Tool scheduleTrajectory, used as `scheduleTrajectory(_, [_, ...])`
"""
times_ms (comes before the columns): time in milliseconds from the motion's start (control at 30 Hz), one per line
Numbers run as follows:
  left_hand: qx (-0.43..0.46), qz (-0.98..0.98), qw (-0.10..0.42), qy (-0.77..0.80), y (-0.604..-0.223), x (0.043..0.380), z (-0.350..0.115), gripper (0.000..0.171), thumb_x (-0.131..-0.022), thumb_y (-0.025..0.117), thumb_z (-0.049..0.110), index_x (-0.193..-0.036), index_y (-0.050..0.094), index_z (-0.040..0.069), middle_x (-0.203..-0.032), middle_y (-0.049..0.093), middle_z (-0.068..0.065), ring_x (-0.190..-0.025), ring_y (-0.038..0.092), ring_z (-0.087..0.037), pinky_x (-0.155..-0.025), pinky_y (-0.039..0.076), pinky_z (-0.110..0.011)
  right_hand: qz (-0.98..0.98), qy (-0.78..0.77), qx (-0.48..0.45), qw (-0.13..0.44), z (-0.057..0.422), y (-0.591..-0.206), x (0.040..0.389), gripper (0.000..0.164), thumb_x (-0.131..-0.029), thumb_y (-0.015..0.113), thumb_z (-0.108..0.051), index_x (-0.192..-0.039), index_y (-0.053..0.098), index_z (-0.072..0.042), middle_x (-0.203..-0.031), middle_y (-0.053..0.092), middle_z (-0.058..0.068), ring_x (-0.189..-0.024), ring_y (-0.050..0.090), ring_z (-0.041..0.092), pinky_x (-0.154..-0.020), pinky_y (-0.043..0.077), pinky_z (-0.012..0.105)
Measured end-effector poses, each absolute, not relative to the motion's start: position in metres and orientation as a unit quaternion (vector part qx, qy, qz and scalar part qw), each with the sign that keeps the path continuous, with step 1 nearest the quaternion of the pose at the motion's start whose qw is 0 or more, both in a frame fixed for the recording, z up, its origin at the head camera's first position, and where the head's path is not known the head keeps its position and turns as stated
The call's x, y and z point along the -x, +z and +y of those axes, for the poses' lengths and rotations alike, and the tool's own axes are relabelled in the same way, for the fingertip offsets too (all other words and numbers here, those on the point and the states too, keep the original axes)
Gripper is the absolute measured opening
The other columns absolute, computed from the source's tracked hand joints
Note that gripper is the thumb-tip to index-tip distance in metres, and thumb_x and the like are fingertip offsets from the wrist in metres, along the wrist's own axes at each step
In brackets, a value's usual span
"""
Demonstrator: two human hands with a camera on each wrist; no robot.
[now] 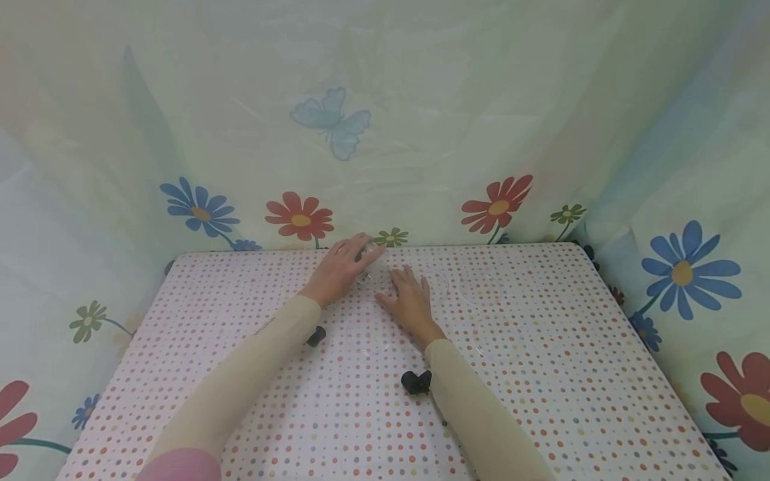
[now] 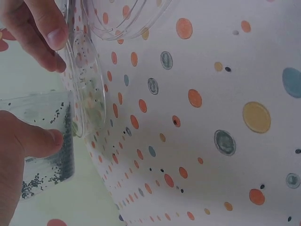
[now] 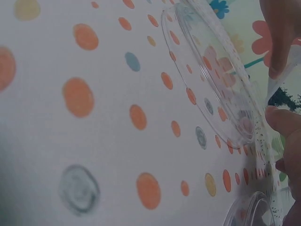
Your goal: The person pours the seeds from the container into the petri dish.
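My left hand (image 1: 339,272) grips a clear plastic container (image 2: 51,162) near the far edge of the table. Tiny black grains (image 2: 66,141) are heaped along its lower side, and some cling to its wall. The left thumb (image 2: 40,141) presses flat against the plastic. Just to the right, my right hand (image 1: 412,304) reaches forward with its fingers apart. Its fingers (image 2: 49,23) are at the rim of a round clear dish (image 2: 91,89) speckled with black grains. From the right wrist, the container appears only partly, at the right border.
Several more clear round dishes lie about the hands, one (image 3: 207,80) beside the right hand and another (image 1: 368,341) nearer me. Stray black grains dot the spotted tablecloth (image 2: 235,165). A flowered curtain (image 1: 421,133) stands behind the table's far edge.
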State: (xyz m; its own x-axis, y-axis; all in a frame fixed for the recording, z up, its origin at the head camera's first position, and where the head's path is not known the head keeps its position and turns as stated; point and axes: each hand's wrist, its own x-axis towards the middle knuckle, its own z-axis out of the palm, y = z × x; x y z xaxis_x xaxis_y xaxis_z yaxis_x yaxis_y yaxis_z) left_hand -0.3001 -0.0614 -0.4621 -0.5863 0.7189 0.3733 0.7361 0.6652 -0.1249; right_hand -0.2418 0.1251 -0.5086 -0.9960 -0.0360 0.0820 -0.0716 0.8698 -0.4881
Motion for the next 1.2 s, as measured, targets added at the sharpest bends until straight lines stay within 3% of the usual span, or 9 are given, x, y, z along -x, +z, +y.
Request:
scheduleTrajectory(400, [0.414, -0.888, 0.198, -0.009, -0.4606, 0.3010, -0.0607, 0.078, -0.089, 0.066, 0.007, -0.152, 0.027, 0.029, -0.156, 0.031, -0.007, -0.147, 0.024, -0.025, -0.120, 0.028, -0.043, -0.966, 0.255, -0.030, 0.036, 0.1248, -0.5091, 0.2421, 0.069, -0.090, 0.063, -0.047, -0.145, 0.043, -0.010, -0.152, 0.042, 0.008, -0.149, 0.021, 0.029, -0.121, 0.009, 0.058])
scheduleTrajectory(867, [0.446, -0.861, 0.244, 0.031, -0.4610, 0.3001, -0.0594, 0.072, -0.090, 0.066, 0.009, -0.150, 0.031, 0.027, -0.153, 0.038, -0.007, -0.146, 0.029, -0.025, -0.118, 0.031, -0.042, -0.965, 0.256, -0.031, 0.039, 0.1249, -0.5098, 0.2417, 0.069, -0.090, 0.062, -0.047, -0.145, 0.043, -0.010, -0.153, 0.041, 0.008, -0.149, 0.020, 0.029, -0.121, 0.009, 0.057])
scheduleTrajectory(1200, [0.433, -0.870, 0.237, 0.013, -0.4615, 0.3014, -0.0588, 0.076, -0.088, 0.068, 0.007, -0.151, 0.030, 0.026, -0.153, 0.037, -0.008, -0.145, 0.031, -0.025, -0.116, 0.034, -0.042, -0.965, 0.256, -0.027, 0.040, 0.1243, -0.5085, 0.2406, 0.070, -0.090, 0.063, -0.048, -0.146, 0.042, -0.010, -0.153, 0.041, 0.008, -0.149, 0.021, 0.028, -0.121, 0.009, 0.056])
